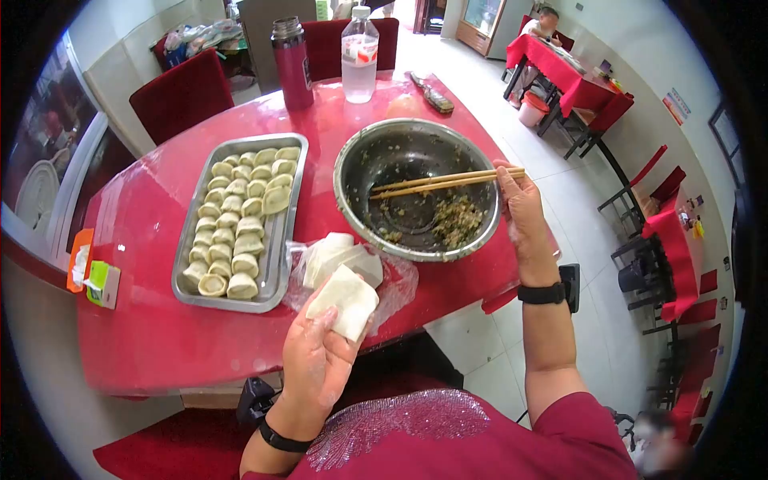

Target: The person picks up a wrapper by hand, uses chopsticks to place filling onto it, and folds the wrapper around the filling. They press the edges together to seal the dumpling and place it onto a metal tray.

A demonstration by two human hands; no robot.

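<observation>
My left hand holds a white square dumpling wrapper above the table's near edge. My right hand grips wooden chopsticks whose tips reach into a steel bowl. The bowl holds a small heap of minced filling. A stack of wrappers lies on clear plastic between bowl and tray. A metal tray on the left carries several rows of folded dumplings.
A red table carries a maroon flask, a water bottle, a knife and a tissue pack. Red chairs stand behind. A person sits at a far table.
</observation>
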